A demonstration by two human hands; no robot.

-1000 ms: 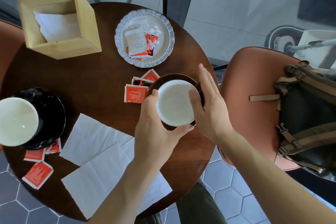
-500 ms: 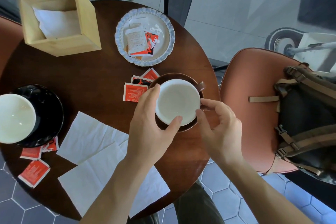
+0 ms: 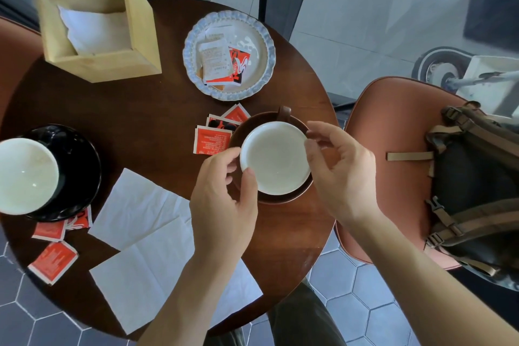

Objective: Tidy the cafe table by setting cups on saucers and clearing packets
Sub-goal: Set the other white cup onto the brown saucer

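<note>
Brown cup [image 3: 276,159] now sits on its brown saucer [image 3: 283,198] at the table's right with its handle turned from right to far, left hand [image 3: 224,199] pinching the near-left rim, right hand [image 3: 341,174] loose beside it, so red packets [image 3: 212,139] remain.

Bare tabletop [image 3: 134,109] mid-frame, between napkin box [image 3: 95,36] upper left and packet plate [image 3: 229,55] top centre: open passage. Red packets [image 3: 212,139] crowd the brown cup's [image 3: 276,157] left; napkins [image 3: 146,236] cover lower centre; black cup and saucer [image 3: 75,174] block the left edge.
</note>
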